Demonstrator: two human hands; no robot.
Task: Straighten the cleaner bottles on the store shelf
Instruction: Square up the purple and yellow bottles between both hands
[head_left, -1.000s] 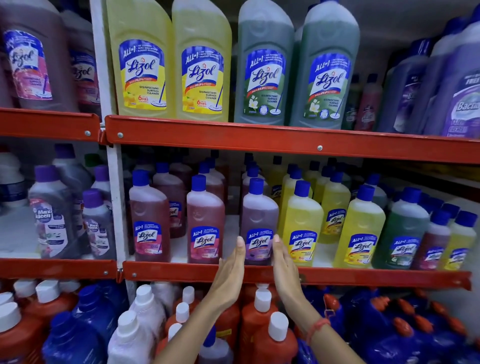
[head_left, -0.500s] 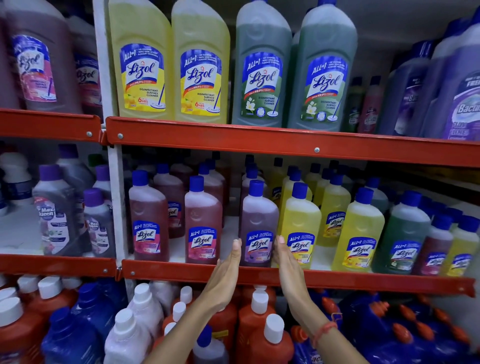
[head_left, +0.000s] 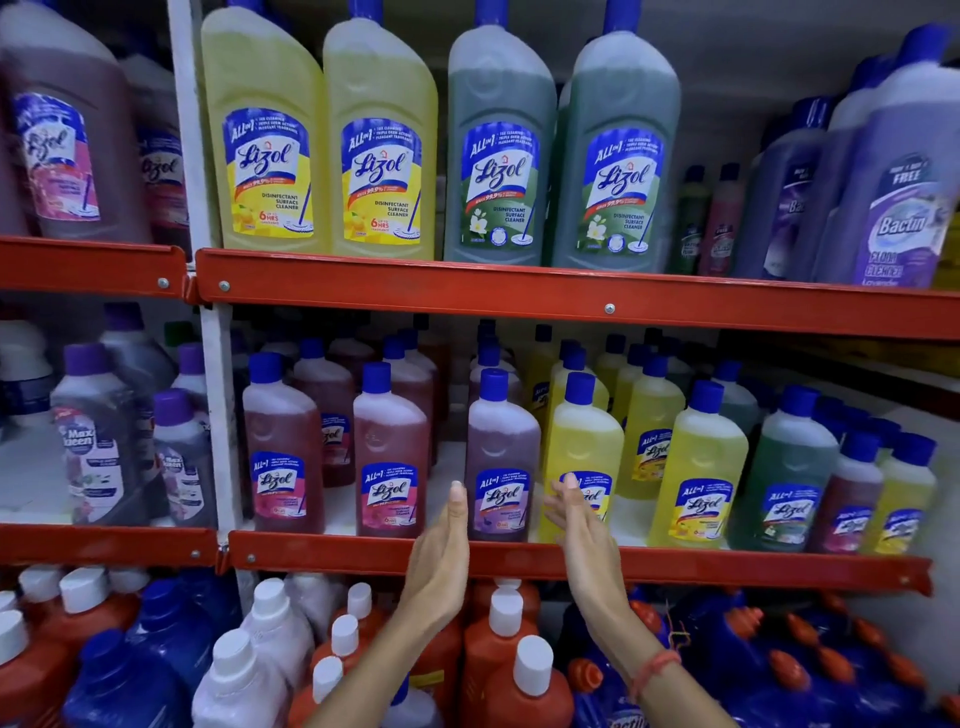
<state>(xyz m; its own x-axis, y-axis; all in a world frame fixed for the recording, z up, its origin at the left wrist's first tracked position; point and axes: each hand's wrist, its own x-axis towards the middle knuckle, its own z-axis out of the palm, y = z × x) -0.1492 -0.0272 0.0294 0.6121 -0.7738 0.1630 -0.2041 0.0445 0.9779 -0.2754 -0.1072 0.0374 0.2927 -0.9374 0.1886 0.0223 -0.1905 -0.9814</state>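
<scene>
A purple Lizol bottle (head_left: 500, 457) with a blue cap stands upright at the front of the middle shelf (head_left: 727, 564). My left hand (head_left: 441, 556) is flat and open just left of its base. To the right of that base my right hand (head_left: 582, 525) is also open, its fingers in front of a yellow Lizol bottle (head_left: 584, 441). Neither hand grips a bottle. Two pink bottles (head_left: 390, 457) stand to the left. More yellow bottles (head_left: 698, 473) and a green one (head_left: 789, 473) stand in the row to the right.
Large yellow bottles (head_left: 322, 140) and green ones (head_left: 561, 150) fill the upper shelf. Purple Bactin bottles (head_left: 898, 176) stand at upper right. Orange and blue bottles with white caps (head_left: 498, 665) crowd the bottom shelf under my arms. A white upright post (head_left: 215, 395) divides the left bay.
My hands have spread apart from the purple bottle's base, the right one moving rightward in front of the yellow bottle. The view has tilted upward slightly.
</scene>
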